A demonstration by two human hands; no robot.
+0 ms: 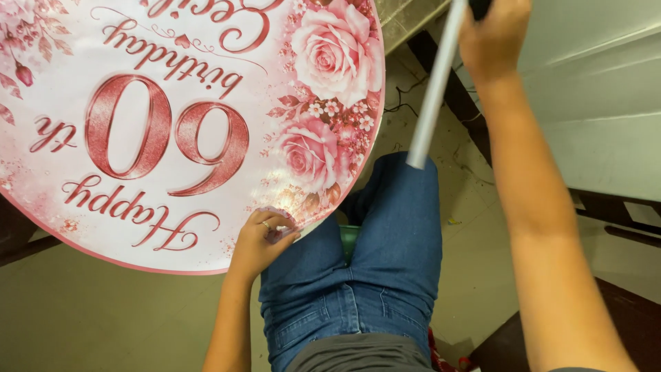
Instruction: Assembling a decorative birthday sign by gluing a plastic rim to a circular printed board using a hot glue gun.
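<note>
My left hand (260, 238) pinched the rim of the round pink rose-printed sign (138, 124); my right hand (492, 38) was raised, fist closed around a white pole (432, 96).

Seated person holding a round pink party sign and a white tube.

The left hand (260, 241), wearing a ring, pinches the lower edge of a large round sign (172, 131) printed with pink roses and curly red lettering, seen upside down. The right hand (492, 34), raised at the top, grips a white tube (430, 96) slanting down above blue jeans (372, 269). Beige floor (103, 317) lies below.
</note>
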